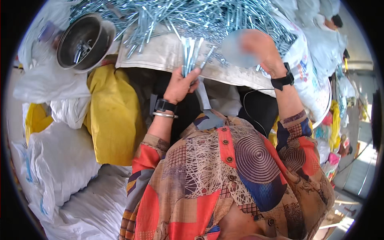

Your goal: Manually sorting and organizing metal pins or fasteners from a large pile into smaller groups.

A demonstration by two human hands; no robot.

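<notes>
My left hand [182,85] is closed around a small bundle of thin metal rods [187,56], which point up and away from me, with one splayed out to the right. A broad heap of similar shiny, bluish-silver rods [192,18] covers the far part of the work surface. Its near part is a whitish sheet [154,52], over whose front edge the bundle is held. On the right, my right hand [264,50] is raised above the sheet by the heap's near edge. A round blur hides its fingertips, so whether they hold anything cannot be made out.
A dark metal bowl [79,42] with a few short metal pieces stands at the far left. Yellow cloth [114,116] and stuffed white sacks [66,160] lie to my left. A white sack [318,76] borders the surface on the right. A thin cable [246,106] loops near my lap.
</notes>
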